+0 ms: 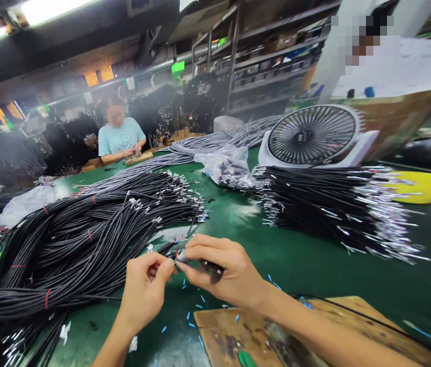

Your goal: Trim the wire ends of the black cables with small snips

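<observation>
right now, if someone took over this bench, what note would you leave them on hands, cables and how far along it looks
Left hand: pinching the stripped end of a black cable, coloured inner wires showing.
Right hand: gripping a small dark tool at that same cable end.
Bundled black cables lie on the left of the green table; a loose stack with bare ends lies on the right, in front of the white fan. Wooden board sits below the hands.
Done: blue insulation scraps litter the table.
Left: the cable in hand; which pile is finished, I cannot tell.

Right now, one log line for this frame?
left hand: pinching wire tips | right hand: holding black cable end | black cable bundles on green table
</observation>
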`<action>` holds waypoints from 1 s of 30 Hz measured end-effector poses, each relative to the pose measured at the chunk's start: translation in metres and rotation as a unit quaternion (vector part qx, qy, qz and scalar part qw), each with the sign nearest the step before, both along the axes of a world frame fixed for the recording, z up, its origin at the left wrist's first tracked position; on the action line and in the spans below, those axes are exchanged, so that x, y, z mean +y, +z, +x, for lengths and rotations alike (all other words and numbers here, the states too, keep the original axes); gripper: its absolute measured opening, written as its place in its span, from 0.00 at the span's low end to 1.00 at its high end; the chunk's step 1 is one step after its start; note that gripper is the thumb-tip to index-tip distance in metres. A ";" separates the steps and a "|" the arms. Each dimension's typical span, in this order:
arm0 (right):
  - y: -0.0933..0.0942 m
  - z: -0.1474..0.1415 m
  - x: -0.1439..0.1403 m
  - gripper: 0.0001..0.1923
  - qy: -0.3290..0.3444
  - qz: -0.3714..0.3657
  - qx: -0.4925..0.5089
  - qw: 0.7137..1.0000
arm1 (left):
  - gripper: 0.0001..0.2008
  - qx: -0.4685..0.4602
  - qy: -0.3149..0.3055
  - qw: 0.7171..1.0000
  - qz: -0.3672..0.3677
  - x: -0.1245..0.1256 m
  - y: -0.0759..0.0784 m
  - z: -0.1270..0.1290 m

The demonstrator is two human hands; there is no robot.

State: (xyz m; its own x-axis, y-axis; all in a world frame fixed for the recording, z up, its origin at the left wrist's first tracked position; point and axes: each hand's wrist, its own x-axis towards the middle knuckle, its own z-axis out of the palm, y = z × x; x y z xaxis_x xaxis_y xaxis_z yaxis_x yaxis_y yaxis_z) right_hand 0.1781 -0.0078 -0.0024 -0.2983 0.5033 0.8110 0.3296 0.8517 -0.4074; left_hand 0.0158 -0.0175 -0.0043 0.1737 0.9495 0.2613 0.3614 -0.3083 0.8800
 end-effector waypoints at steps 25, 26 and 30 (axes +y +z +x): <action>0.005 -0.005 -0.003 0.07 0.027 -0.279 0.176 0.944 | 0.11 -0.033 0.043 0.998 -0.014 -0.003 0.002 0.002; 0.004 -0.005 -0.004 0.07 0.022 -0.261 0.167 0.950 | 0.11 -0.033 0.044 0.998 -0.012 -0.003 0.002 0.003; 0.002 -0.005 -0.005 0.09 -0.005 -0.209 0.130 0.969 | 0.09 -0.038 0.045 0.998 -0.007 -0.003 0.000 0.006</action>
